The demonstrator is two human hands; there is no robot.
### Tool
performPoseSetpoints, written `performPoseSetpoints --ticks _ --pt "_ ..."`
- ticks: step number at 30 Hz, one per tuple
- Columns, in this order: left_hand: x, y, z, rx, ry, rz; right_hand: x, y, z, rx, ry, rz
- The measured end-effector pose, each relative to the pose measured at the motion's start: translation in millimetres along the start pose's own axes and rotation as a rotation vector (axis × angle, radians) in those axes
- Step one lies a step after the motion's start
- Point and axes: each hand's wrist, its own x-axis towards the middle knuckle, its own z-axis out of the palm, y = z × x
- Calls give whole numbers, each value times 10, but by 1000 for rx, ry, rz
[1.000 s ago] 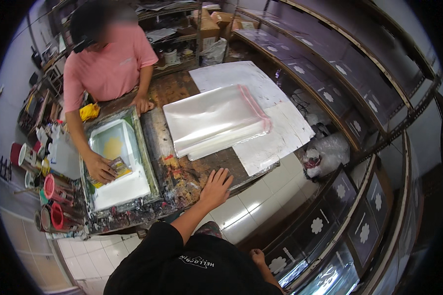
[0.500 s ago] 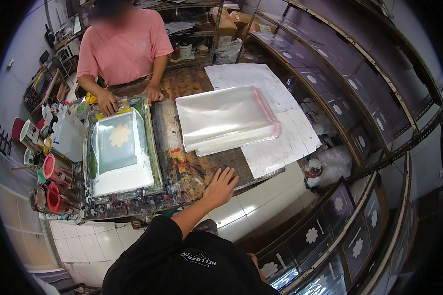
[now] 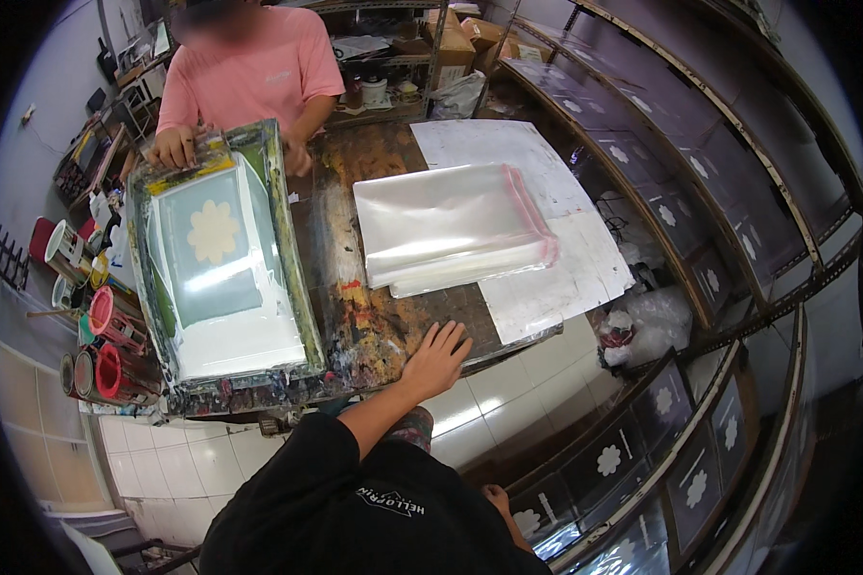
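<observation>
My left hand rests flat on the near edge of the paint-stained table, fingers spread, holding nothing. Just beyond it lies a stack of clear plastic bags with a pink-edged strip along the right side. My right hand hangs low beside my body, partly hidden by my shirt; its fingers are too small to read. To the left, a silk-screen frame with a pale flower stencil and white ink is tilted, its far end raised. A co-worker's hand grips that far end.
The co-worker in a pink shirt stands across the table. Paint cans crowd the left edge. White sheets lie under the bags. Drying racks holding flower-printed sheets run along the right, close to my right side.
The co-worker has lifted the far end of the screen frame off the table. My left hand stays on the table edge, and more of my right hand shows.
</observation>
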Motion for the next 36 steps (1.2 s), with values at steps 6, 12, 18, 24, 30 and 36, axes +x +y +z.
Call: performPoseSetpoints --ticks 6,12,18,24,30,36 --pt "5 -15 5 5 -7 -11 -26 -385 -64 42 -46 87" --pt "7 -1 -26 4 -41 -23 42 -294 -19 9 -5 78" --pt "11 -50 -18 -215 7 -65 264 98 41 -31 11 26" --pt "-53 -169 -192 -703 63 -308 137 -359 35 82 -1 41" --pt "53 -72 -1007 -412 274 -233 160 -374 82 244 -16 108" --pt "604 -297 -1389 190 170 -142 196 -226 108 288 -39 184"
